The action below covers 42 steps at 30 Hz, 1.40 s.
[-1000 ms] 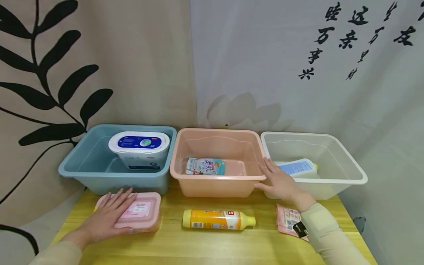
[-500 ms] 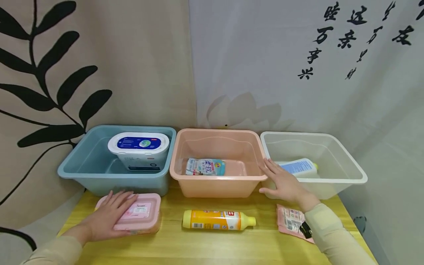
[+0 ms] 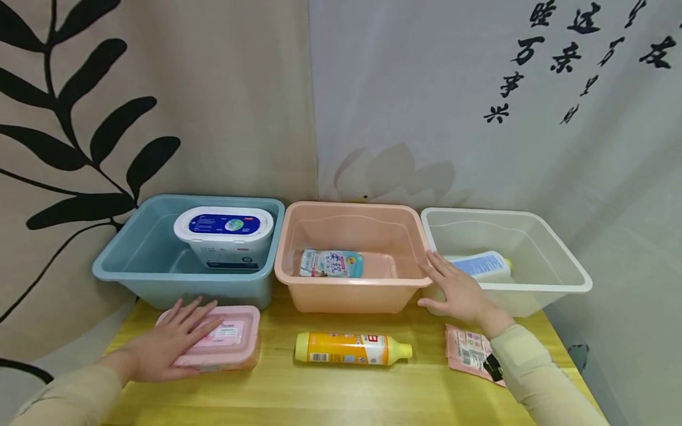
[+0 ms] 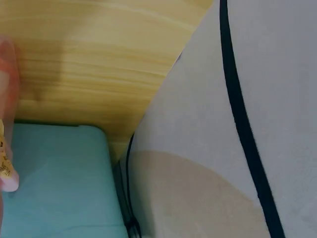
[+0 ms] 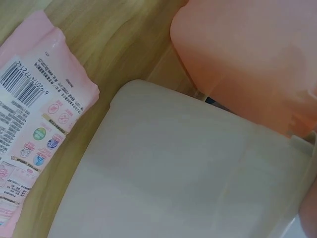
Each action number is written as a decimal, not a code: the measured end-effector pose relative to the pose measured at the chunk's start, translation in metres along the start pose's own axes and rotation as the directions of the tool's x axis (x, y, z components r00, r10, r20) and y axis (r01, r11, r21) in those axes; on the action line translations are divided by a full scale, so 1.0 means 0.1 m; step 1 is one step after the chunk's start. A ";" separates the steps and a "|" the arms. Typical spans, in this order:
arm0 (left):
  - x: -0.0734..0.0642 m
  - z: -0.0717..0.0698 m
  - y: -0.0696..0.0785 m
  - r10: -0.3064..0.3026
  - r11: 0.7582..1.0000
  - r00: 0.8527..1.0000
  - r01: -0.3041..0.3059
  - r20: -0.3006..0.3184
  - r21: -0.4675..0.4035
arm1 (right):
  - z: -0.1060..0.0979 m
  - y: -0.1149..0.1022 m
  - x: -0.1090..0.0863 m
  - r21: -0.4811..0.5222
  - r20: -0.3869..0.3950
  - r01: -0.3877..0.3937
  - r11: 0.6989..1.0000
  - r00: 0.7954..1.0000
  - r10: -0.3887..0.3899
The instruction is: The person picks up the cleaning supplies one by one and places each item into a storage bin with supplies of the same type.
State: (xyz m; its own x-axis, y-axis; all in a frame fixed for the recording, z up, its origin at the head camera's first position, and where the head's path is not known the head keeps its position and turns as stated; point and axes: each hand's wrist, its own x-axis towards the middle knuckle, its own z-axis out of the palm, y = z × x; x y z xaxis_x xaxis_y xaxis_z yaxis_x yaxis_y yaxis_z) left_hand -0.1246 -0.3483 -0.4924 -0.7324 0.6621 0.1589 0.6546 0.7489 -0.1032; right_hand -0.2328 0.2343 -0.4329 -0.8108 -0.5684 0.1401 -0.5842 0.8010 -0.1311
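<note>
Clock centred on the yellow bottle (image 3: 346,349), seen from the head: my left hand (image 3: 165,342), fingers straight and spread, rests on the pink box (image 3: 234,349) at nine o'clock. My right hand (image 3: 458,290), fingers extended, lies at the near left corner of the white bin (image 3: 524,303), two o'clock. Pink packet (image 3: 465,348) on desk (image 3: 346,399), three o'clock; peach bin (image 3: 346,299), twelve.

The box (image 3: 229,350) is pink, the rightmost bin (image 3: 524,300) off-white, the curtain (image 3: 229,100) beige with black leaves (image 3: 119,126).
</note>
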 end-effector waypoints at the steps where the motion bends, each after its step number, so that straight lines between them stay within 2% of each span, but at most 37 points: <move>1: 0.00 0.00 -0.01 0.013 1.000 1.000 -0.013 0.001 0.003 | 0.00 0.00 0.00 -0.001 -0.007 0.001 1.000 1.000 -0.001; 5: 0.05 -0.01 -0.05 0.032 0.999 0.999 -0.032 0.010 -0.003 | 0.02 0.01 0.00 -0.012 -0.018 -0.006 1.000 1.000 0.006; 13: 0.08 -0.10 -0.03 -0.050 0.997 0.993 0.056 0.106 -0.053 | 0.02 -0.02 0.00 -0.005 -0.026 -0.009 1.000 1.000 0.009; 18: 0.08 -0.13 0.01 -0.089 0.993 0.988 0.098 0.122 -0.068 | 0.03 -0.01 0.01 -0.004 -0.055 0.013 1.000 0.998 -0.013; 22: 0.11 -0.19 0.02 -0.094 0.993 0.988 0.102 0.126 -0.064 | 0.03 -0.01 0.01 -0.007 -0.035 -0.001 1.000 0.999 0.000; 24: 0.13 -0.23 0.03 -0.085 0.994 0.989 0.092 0.122 -0.052 | 0.03 -0.01 0.00 -0.004 -0.024 -0.011 1.000 1.000 0.011; 31: 0.17 -0.45 0.05 0.008 1.000 0.998 -0.009 0.055 0.026 | 0.05 -0.02 0.00 -0.013 -0.027 -0.009 1.000 1.000 0.009; 42: 0.28 -0.73 0.06 0.090 0.992 0.995 -0.094 0.041 0.089 | 0.04 -0.01 -0.01 -0.022 -0.048 0.002 1.000 0.999 -0.003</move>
State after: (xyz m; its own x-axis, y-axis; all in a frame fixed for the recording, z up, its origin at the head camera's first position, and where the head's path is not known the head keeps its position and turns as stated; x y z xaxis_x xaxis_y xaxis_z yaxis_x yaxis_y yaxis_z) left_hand -0.1275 -0.3271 -0.4169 -0.6771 0.7278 0.1088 0.7011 0.6830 -0.2050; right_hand -0.2316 0.2328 -0.4363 -0.8061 -0.5613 0.1876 -0.5849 0.8037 -0.1088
